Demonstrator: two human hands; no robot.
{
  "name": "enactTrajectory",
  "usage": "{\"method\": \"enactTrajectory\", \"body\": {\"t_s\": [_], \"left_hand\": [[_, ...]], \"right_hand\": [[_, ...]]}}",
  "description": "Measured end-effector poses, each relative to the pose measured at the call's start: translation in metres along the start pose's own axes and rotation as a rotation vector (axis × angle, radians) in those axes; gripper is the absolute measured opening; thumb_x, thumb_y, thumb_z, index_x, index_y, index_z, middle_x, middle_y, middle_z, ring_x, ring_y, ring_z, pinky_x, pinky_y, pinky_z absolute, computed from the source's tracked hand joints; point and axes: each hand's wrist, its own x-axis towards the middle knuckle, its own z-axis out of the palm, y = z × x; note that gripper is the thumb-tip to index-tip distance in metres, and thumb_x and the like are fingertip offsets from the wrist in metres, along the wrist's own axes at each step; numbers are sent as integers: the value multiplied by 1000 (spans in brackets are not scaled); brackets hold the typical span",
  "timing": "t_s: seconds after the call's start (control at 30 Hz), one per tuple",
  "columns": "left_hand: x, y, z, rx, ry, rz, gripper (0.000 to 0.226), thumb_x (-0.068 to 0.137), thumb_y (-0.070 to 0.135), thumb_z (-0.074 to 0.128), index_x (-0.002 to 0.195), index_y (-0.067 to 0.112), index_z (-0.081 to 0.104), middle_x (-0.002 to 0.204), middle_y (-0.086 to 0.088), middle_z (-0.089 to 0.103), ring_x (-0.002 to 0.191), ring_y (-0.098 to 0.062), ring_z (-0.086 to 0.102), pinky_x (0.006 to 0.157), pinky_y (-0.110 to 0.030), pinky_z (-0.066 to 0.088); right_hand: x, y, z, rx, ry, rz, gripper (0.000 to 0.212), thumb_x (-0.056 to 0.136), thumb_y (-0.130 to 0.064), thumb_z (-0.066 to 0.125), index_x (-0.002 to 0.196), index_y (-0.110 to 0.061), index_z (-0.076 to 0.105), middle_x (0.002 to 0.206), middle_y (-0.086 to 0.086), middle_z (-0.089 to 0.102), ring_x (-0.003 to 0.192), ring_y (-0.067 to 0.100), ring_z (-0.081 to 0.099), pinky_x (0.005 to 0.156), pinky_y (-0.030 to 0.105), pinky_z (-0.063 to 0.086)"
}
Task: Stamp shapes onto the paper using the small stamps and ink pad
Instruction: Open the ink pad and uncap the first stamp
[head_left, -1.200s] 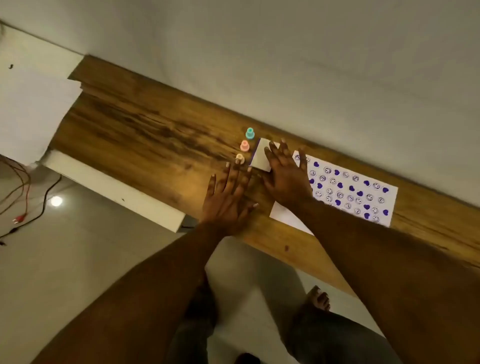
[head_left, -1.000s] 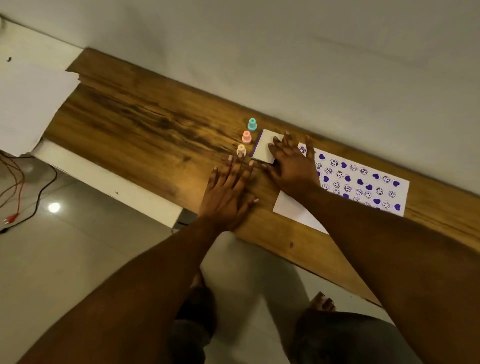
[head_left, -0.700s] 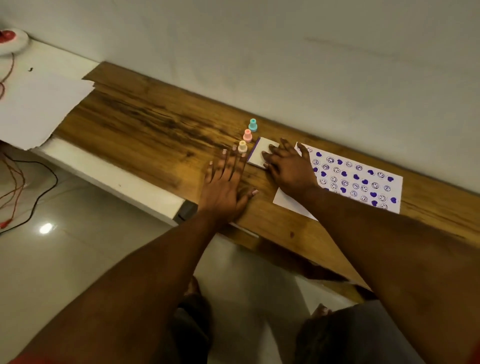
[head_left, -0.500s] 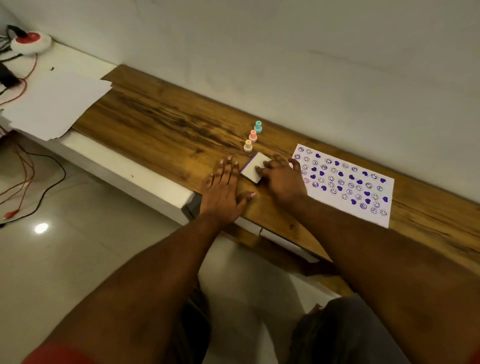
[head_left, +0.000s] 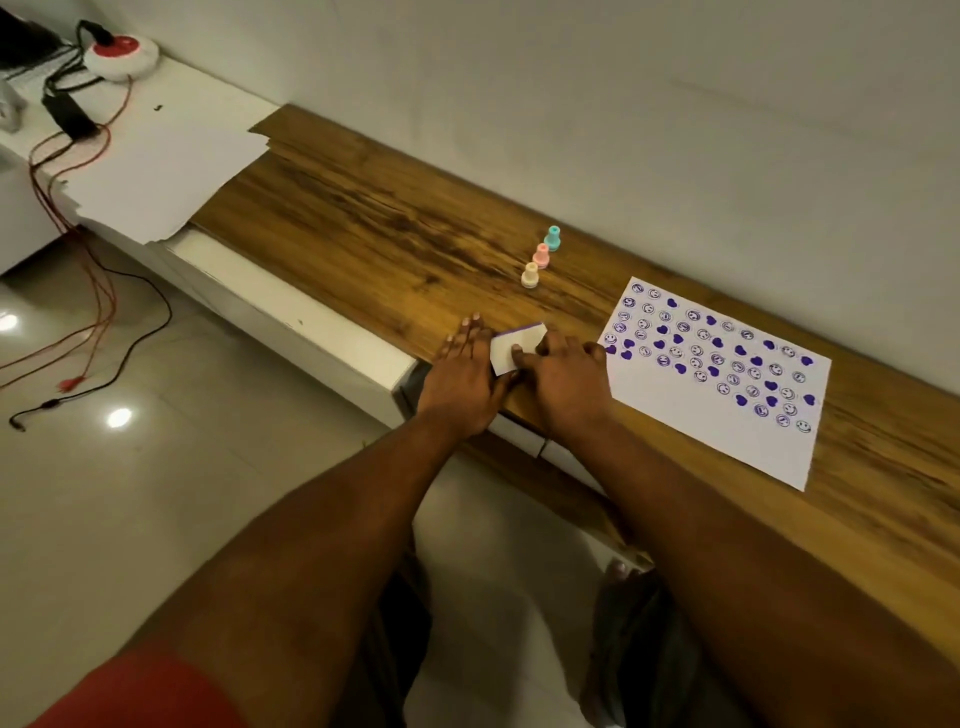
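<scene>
Pad (head_left: 517, 347), pinched by right fingers (head_left: 560, 344), adjoins left fingers (head_left: 469, 339).

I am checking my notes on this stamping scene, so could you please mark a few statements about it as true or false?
1. Three stamps stand upright on the table. True.
2. The right hand holds a stamp. False: it holds the pad; the stamps stand apart from both hands.
3. The paper bears purple hearts and smileys. True.
4. The pad lies on the paper. False: it is beside the paper, between the hands, near the table's front edge.
5. The left hand lies flat with straight fingers. True.
</scene>
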Motion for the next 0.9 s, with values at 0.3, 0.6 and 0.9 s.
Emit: {"method": "enactTrajectory", "body": {"t_s": [0.3, 0.6, 0.9], "left_hand": [[3, 1, -10, -26, -75, 9, 83, 105, 60, 40, 164, 5, 17, 174, -19, 8, 161, -30, 4, 130, -43, 7], [3, -4, -16, -118, -68, 29, 81, 100, 58, 56, 159, 8, 29, 172, -20, 15, 160, -30, 11, 129, -43, 15], [10, -5, -23, -177, -96, -49, 86, 89, 51, 77, 156, 17, 35, 171, -11, 26, 155, -30, 29, 121, -48, 36]], "right_hand": [[18, 21, -10, 249, -15, -119, 34, 98, -35, 62, 132, -32, 56, 152, 0, 51, 139, 24, 45, 115, 45, 31], [28, 33, -13, 70, -47, -244, 51, 101, -42, 55, 149, -29, 45, 151, 4, 51, 138, 27, 46, 111, 47, 34], [40, 47, -14, 247, -27, -269, 37, 105, -39, 45, 139, -32, 56, 139, -2, 61, 130, 23, 52, 106, 48, 34]]}}
